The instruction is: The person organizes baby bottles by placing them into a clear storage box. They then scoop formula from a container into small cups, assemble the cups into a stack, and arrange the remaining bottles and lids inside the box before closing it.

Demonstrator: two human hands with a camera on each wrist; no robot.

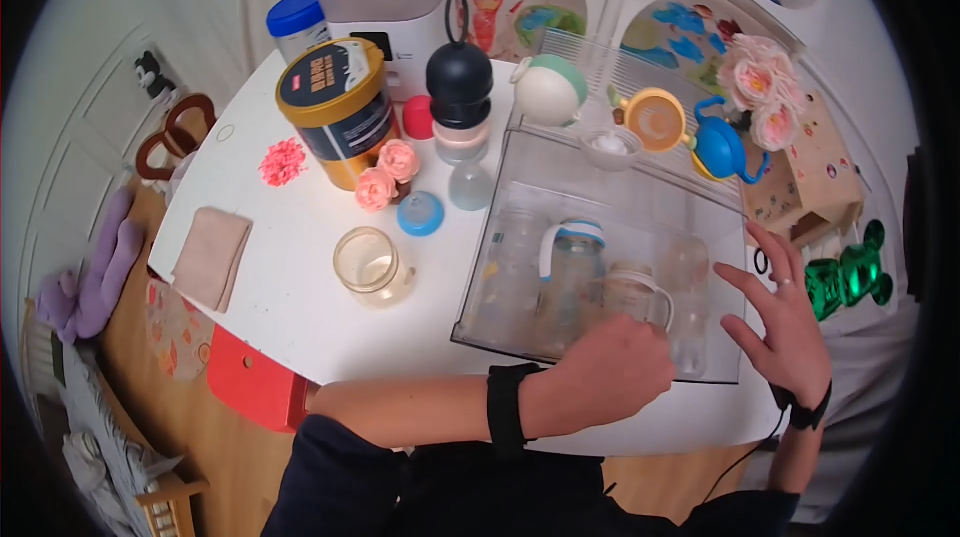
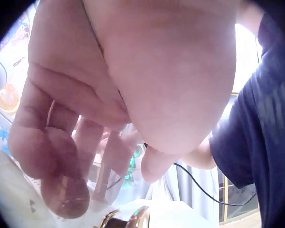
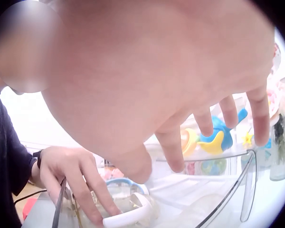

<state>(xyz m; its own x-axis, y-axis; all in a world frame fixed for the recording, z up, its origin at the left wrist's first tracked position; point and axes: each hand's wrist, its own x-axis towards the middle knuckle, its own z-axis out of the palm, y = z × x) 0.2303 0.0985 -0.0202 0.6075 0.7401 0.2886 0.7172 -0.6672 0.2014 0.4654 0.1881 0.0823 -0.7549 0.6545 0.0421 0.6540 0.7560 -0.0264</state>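
Note:
A clear plastic bin point(image 1: 600, 199) with a dark rim stands at the front right of the white table. Inside it lie a clear bottle point(image 1: 578, 277) with a white handle and blue collar, and a second clear bottle point(image 1: 632, 280) with a white handle. My left hand point(image 1: 605, 377) reaches down over the bin's front edge. In the right wrist view its fingers point down right at a white handle point(image 3: 128, 216); nothing shows in its palm in the left wrist view. Fingers spread, my right hand point(image 1: 785, 327) is at the bin's right wall.
Left of the bin stand an open glass jar point(image 1: 368, 267), a blue-ringed cap point(image 1: 420, 213), a large yellow-lidded tub point(image 1: 345, 117) and a dark-topped bottle point(image 1: 459, 87). A folded cloth point(image 1: 212, 257) lies farther left. Behind the bin, a rack point(image 1: 600, 62) holds cups, including a blue one point(image 1: 722, 147).

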